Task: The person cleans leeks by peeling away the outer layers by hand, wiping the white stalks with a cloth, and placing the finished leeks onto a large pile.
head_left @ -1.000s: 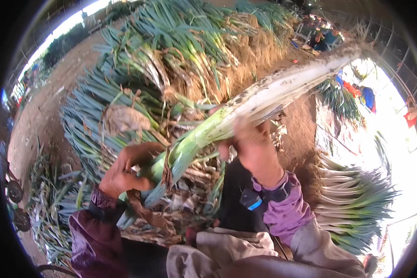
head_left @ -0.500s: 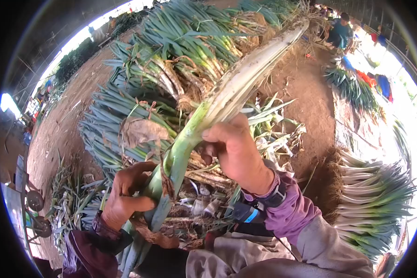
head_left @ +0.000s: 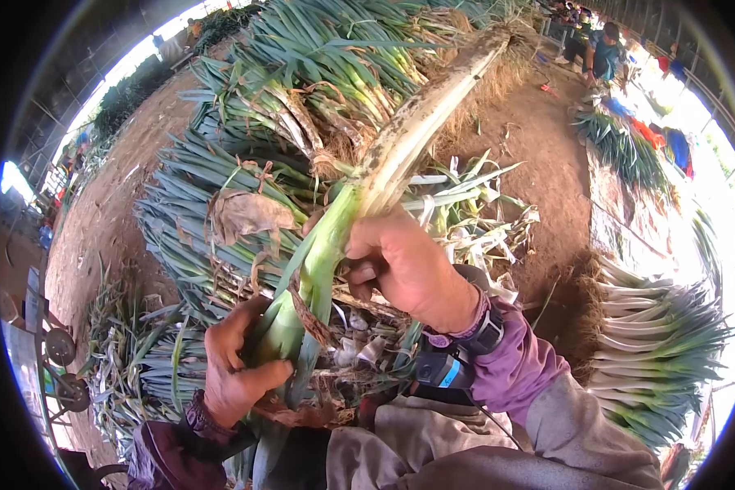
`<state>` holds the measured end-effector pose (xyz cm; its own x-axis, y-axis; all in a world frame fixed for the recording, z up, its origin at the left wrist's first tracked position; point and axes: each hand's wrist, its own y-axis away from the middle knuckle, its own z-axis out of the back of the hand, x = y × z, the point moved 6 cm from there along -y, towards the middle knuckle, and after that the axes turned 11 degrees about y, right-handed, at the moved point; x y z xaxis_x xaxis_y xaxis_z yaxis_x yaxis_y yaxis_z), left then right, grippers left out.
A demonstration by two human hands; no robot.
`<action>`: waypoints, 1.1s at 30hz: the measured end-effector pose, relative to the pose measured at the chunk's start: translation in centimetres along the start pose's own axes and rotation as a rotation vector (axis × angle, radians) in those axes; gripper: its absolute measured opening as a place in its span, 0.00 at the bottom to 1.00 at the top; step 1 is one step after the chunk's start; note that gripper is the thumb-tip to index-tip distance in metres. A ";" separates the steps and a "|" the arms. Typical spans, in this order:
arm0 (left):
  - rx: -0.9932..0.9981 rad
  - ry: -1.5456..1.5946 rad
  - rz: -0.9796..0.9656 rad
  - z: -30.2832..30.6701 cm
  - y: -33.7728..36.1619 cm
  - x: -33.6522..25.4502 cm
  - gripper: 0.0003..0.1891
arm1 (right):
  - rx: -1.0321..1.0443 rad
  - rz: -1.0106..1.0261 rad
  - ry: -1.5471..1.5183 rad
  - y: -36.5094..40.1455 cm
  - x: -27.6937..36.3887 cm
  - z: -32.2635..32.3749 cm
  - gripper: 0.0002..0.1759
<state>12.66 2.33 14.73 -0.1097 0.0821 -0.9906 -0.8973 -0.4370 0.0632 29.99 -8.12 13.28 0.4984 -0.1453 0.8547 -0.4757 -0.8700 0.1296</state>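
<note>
A long leek (head_left: 400,147) with a muddy white shaft and green base leaves runs from my lap up toward the top of the view. My left hand (head_left: 238,371) grips its green leafy end low down. My right hand (head_left: 404,265) is closed around the stalk where green turns to white. A brown dead leaf (head_left: 310,318) hangs off the stalk between my two hands. Both wrists wear purple sleeves.
A big heap of untrimmed leeks (head_left: 302,90) fills the ground ahead. Trimmed leaf scraps (head_left: 474,229) lie beside my knees. A stack of cleaned leeks (head_left: 653,343) sits at right. Other people (head_left: 604,49) work at the far top right. A wheeled cart (head_left: 57,367) stands at left.
The leek has swung from pointing right to pointing nearly straight up. My right hand has slid down the stalk toward the green part. My left hand has moved lower.
</note>
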 end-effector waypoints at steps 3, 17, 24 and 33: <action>-0.017 0.047 0.045 0.1 0.3 0.3 0.36 | 0.041 0.099 0.034 0.1 0.1 -0.3 0.04; 0.168 0.338 0.274 -1.2 1.3 1.2 0.34 | 0.123 0.451 0.253 1.6 0.5 -0.7 0.31; 0.291 0.516 0.319 -1.0 1.8 4.3 0.25 | 0.158 0.460 0.399 2.1 -0.1 0.1 0.29; 0.357 0.805 0.472 -0.3 3.5 9.1 0.28 | 0.354 0.436 0.274 2.4 -1.2 -0.3 0.20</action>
<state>8.60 1.28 5.87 -0.2838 -0.7198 -0.6335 -0.9270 0.0369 0.3733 27.99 -9.85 12.71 0.0866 -0.4371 0.8952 -0.3007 -0.8682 -0.3947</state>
